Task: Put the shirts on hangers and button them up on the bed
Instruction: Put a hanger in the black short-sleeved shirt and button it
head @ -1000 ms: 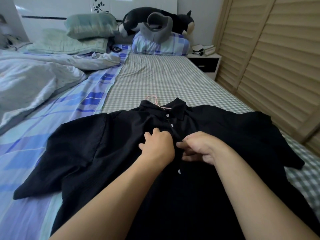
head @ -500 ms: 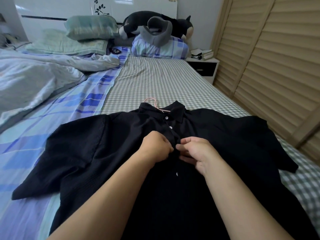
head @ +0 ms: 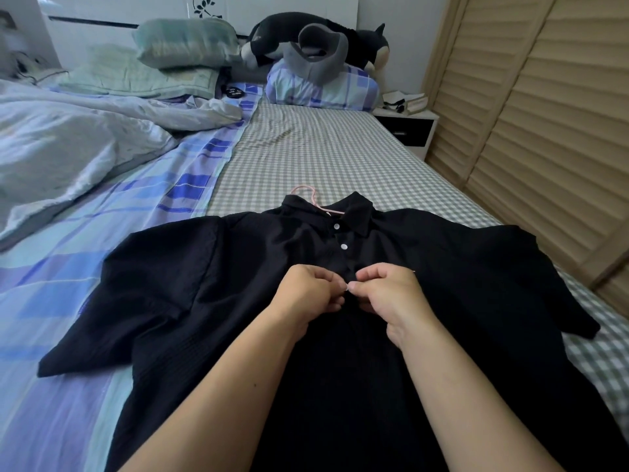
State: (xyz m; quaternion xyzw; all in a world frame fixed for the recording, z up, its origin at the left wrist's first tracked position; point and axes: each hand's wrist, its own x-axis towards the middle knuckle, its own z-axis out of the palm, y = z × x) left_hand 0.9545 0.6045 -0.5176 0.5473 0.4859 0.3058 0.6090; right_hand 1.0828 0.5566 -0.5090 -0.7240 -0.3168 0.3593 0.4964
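I am on the third button down from the collar (head: 357, 212), and I judge the clean way is to keep the placket taut between both hands, tip the button edge-on, and feed it through the hole rather than dragging cloth over it. The black shirt (head: 238, 274) lies flat, front up, on the bed (head: 306, 155), its collar pointing toward the pillows, with the pink hanger (head: 306, 194) hook poking out just beyond the collar. Two white buttons (head: 343, 247) just below the collar look done up already.

My left hand (head: 306, 294) is curled, thumb and forefinger pinching the placket edge right at the small white button (head: 348, 286). My right hand (head: 388, 291) is curled as well, fingertips pinching the opposite edge, touching the left hand's fingertips (I cannot tell whether the button is through yet). Buttons nearer me than the hands are hidden.
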